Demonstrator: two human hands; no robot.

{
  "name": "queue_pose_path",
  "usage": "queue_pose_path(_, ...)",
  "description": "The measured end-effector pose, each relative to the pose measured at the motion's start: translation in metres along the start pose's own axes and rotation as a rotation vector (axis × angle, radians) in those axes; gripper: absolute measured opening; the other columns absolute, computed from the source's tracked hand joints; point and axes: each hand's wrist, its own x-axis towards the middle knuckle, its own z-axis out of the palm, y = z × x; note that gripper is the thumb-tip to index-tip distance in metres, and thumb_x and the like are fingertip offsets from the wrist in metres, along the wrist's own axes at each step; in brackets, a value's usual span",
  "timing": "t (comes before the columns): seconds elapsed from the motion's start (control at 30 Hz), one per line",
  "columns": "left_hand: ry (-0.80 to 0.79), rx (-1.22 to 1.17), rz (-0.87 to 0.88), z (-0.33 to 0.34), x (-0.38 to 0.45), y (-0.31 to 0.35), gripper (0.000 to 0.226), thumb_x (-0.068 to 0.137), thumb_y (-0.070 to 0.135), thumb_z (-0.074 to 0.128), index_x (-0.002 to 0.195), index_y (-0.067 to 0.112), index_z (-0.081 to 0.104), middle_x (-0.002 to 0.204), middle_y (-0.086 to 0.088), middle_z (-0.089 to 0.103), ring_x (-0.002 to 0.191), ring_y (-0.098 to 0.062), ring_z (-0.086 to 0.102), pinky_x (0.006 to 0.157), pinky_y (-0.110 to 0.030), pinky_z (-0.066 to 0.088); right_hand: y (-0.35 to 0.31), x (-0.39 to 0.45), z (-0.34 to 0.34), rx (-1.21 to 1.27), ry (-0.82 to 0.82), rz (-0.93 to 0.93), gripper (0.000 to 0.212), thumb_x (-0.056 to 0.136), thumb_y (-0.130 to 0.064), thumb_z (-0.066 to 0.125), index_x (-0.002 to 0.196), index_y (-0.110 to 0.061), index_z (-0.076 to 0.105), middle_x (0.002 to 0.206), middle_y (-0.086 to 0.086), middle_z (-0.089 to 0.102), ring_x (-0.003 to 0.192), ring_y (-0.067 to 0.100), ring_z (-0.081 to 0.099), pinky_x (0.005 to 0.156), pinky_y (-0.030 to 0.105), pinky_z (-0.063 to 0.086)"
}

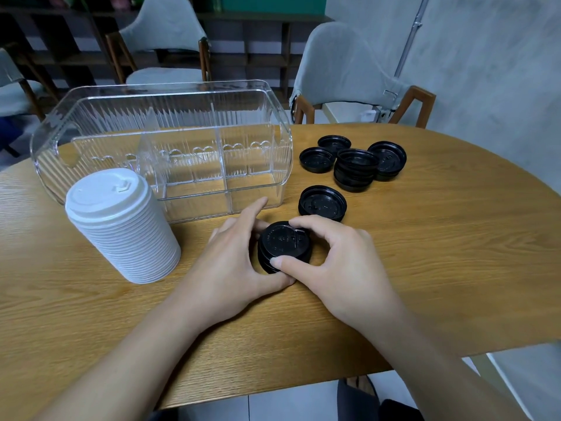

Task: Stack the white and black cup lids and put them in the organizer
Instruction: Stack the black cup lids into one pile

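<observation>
Both hands on the black stack (283, 246), near table edge, just in front of the organizer (164, 141). Left hand (233, 262) curls round its left side, index pointing out; right hand (337, 262) pinches it, thumb at the near rim, fingers over the far rim. Step in hand, I judge: black lids being stacked, squaring up this short pile. White stack (121, 226) looks finished, stands tall to the left, not yet in the organizer, which holds nothing. Next I need the loose black lids: one (322, 203) just beyond my right hand, a cluster (355, 162) farther back, some upside down, so flip first. Wooden table (425, 268), rounded edge. Grey chairs (343, 68) behind, dark shelving, pale wall.
</observation>
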Motion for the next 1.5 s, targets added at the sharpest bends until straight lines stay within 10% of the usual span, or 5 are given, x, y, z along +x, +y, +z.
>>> queue_pose_path(0.4,-0.049,-0.008,-0.005,-0.002,0.001,-0.004,0.125,0.064,0.079,0.081,0.171,0.057,0.02,0.145,0.035,0.055,0.145,-0.008,0.045,0.125,-0.037,0.035,0.013,0.011,-0.008,0.166,-0.215,0.005,0.061,0.088,-0.037,0.092,0.145,-0.04,0.07,0.149,-0.033,0.062,0.141,-0.018,0.049,0.127,0.024,0.037)
queue_pose_path(0.83,-0.009,-0.004,0.001,-0.001,-0.001,0.001,0.124,0.064,0.083,0.076,0.171,0.055,0.02,0.144,0.028,0.057,0.144,-0.005,0.043,0.127,-0.041,0.037,0.001,0.002,0.008,0.077,-0.021,0.026,0.07,0.084,-0.047,0.091,0.148,-0.041,0.063,0.13,-0.03,0.071,0.122,-0.014,0.061,0.098,0.002,0.044)
queue_pose_path(1.03,0.015,0.04,0.073,0.0,-0.003,0.003,0.104,0.075,0.072,0.074,0.168,0.047,0.037,0.147,0.03,0.057,0.142,0.0,0.043,0.128,-0.043,0.038,0.001,0.0,0.011,0.036,-0.019,0.013,0.075,0.088,-0.053,0.087,0.155,-0.037,0.059,0.147,-0.025,0.063,0.135,-0.01,0.054,0.111,0.009,0.041)
queue_pose_path(1.27,0.037,0.071,0.094,0.002,-0.002,0.004,0.103,0.077,0.089,0.072,0.165,0.043,0.044,0.153,0.029,0.052,0.148,0.0,0.041,0.13,-0.041,0.035,0.022,0.013,-0.005,-0.086,0.331,-0.168,0.021,0.105,-0.025,0.075,0.124,-0.019,0.08,0.123,-0.01,0.074,0.121,0.011,0.064,0.106,0.032,0.051)
queue_pose_path(1.5,0.051,0.031,0.087,0.001,-0.004,0.007,0.083,0.086,0.087,0.067,0.156,0.044,0.055,0.144,0.034,0.059,0.141,0.003,0.046,0.125,-0.044,0.041,0.049,0.027,-0.001,-0.428,0.221,-0.134,0.035,0.103,-0.035,0.072,0.136,-0.024,0.076,0.13,-0.008,0.066,0.126,0.019,0.05,0.104,0.031,0.028)
